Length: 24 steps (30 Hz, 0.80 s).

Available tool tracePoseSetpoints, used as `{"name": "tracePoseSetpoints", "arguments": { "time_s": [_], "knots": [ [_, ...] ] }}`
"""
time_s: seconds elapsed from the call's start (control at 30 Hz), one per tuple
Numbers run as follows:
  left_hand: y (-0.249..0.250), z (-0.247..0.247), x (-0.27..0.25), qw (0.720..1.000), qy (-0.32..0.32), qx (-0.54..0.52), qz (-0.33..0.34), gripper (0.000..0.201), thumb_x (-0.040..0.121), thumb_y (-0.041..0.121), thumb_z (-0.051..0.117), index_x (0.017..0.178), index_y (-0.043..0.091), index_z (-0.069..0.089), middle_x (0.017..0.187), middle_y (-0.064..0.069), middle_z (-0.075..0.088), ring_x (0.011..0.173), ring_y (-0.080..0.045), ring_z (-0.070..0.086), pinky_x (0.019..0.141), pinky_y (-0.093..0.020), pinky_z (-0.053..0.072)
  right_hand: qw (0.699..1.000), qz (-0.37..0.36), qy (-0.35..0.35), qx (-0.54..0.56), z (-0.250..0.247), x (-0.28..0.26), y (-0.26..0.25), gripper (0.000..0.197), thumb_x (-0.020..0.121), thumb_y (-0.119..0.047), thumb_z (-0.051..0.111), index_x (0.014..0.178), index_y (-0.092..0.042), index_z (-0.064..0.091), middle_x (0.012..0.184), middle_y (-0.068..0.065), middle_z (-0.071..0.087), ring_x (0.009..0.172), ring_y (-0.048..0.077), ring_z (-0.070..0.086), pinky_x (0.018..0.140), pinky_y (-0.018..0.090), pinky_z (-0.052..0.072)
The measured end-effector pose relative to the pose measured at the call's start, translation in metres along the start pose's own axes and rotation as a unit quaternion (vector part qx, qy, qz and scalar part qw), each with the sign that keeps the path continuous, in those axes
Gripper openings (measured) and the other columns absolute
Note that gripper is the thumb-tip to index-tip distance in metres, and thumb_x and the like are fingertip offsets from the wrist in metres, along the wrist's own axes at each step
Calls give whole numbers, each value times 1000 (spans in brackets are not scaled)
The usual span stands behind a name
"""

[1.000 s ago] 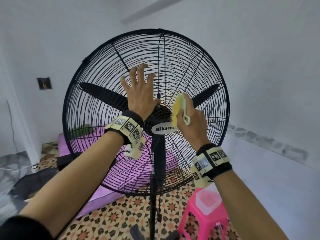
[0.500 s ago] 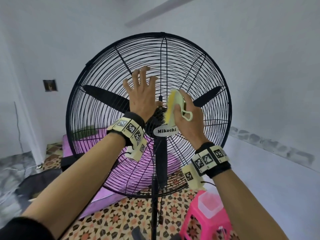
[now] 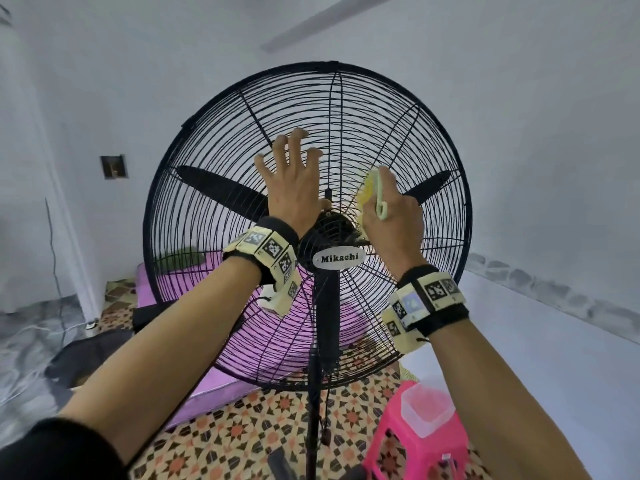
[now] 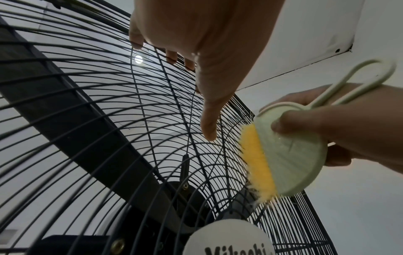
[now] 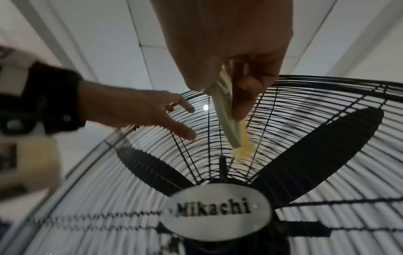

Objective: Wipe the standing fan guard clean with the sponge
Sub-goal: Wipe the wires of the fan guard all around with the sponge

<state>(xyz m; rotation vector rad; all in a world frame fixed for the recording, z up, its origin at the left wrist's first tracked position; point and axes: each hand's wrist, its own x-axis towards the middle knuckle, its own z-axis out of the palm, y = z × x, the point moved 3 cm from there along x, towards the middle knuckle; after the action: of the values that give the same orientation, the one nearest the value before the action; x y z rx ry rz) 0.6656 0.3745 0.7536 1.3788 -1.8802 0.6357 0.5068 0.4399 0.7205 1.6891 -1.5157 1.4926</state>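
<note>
White walls and a patterned tile floor surround the standing fan guard (image 3: 308, 140), which stands upright on its pole. Right hand (image 3: 393, 220) grips the sponge (image 4: 281, 155), a pale green disc with yellow scrubbing face and loop handle, pressed against the wires just above and right of the Mikachi badge (image 3: 338, 260). Left hand (image 3: 294, 188) lies flat, fingers spread, bracing the wires left of centre. Contact pressure appears light, though motion blur limits certainty. Judgement: follow the radial wires outward, keep the brace firm against wobble. Pink stool (image 3: 415, 441) with clear tub (image 3: 427, 407) stands near the pole, lower right.
</note>
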Motion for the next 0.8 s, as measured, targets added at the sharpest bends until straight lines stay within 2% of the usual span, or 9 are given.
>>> {"name": "tracePoseSetpoints", "arguments": {
  "time_s": [0.07, 0.13, 0.2, 0.3, 0.37, 0.5, 0.6, 0.7, 0.8],
  "knots": [
    [0, 0, 1, 1000, 1, -2, -1, 87, 76, 52, 86, 143, 22, 40, 163, -10, 18, 152, -37, 15, 118, -69, 20, 998, 22, -9, 66, 0, 3, 2, 45, 101, -18, 55, 145, -16, 48, 84, 8, 73, 61, 19, 68, 45, 31, 58],
    [0, 1, 0, 1000, 4, -2, -1, 86, 76, 53, 85, 142, 22, 41, 163, -10, 18, 152, -37, 14, 118, -69, 20, 995, -4, -7, 98, 2, 4, 2, 45, 103, -22, 53, 147, -17, 48, 75, 6, 71, 55, 18, 65, 44, 33, 55],
    [1, 0, -2, 1000, 3, -3, 2, 85, 76, 52, 86, 142, 22, 41, 163, -10, 18, 152, -38, 14, 118, -69, 19, 997, -8, -10, 75, 3, 2, 7, 46, 103, -22, 53, 148, -18, 47, 71, 5, 69, 50, 16, 62, 41, 29, 53],
    [2, 0, 0, 1000, -2, -1, -3, 87, 77, 52, 86, 144, 21, 40, 163, -10, 17, 153, -38, 13, 118, -69, 19, 999, 28, -15, 30, -1, 5, 9, 48, 100, -16, 57, 147, -17, 46, 80, 5, 69, 56, 15, 65, 44, 21, 53],
    [3, 0, 0, 1000, -4, 2, -6, 87, 76, 52, 86, 144, 22, 40, 163, -10, 17, 153, -38, 13, 118, -69, 19, 996, 34, -24, 83, -4, 8, 6, 45, 102, -17, 56, 146, -15, 48, 82, 1, 67, 59, 10, 66, 45, 18, 53],
    [1, 0, -2, 1000, -3, 17, -4, 86, 77, 53, 85, 144, 22, 40, 163, -10, 17, 153, -37, 13, 118, -69, 19, 994, 20, -19, 109, 1, 11, 3, 41, 103, -20, 52, 144, -16, 49, 75, 3, 68, 57, 18, 65, 44, 29, 55],
    [10, -3, -3, 996, -22, 81, 18, 89, 82, 50, 83, 150, 18, 35, 166, -15, 16, 152, -41, 19, 119, -68, 24, 998, 41, -25, 40, -1, 11, 8, 40, 101, -16, 52, 141, -14, 46, 83, 6, 69, 61, 19, 68, 42, 24, 53],
    [13, -12, 1, 992, -10, 118, 39, 86, 89, 48, 76, 152, 13, 30, 161, -21, 25, 147, -45, 31, 117, -63, 33, 992, 61, -16, 105, -4, 15, 6, 40, 102, -19, 56, 141, -16, 49, 85, 2, 70, 61, 13, 68, 45, 25, 56],
    [2, -18, 16, 993, -8, 101, 57, 99, 87, 61, 72, 160, 20, 19, 168, -17, 12, 154, -42, 15, 122, -64, 22, 988, 11, 17, 152, -4, 20, -1, 40, 101, -26, 56, 141, -23, 53, 83, -1, 70, 66, 14, 67, 55, 31, 59]
  ]
}}
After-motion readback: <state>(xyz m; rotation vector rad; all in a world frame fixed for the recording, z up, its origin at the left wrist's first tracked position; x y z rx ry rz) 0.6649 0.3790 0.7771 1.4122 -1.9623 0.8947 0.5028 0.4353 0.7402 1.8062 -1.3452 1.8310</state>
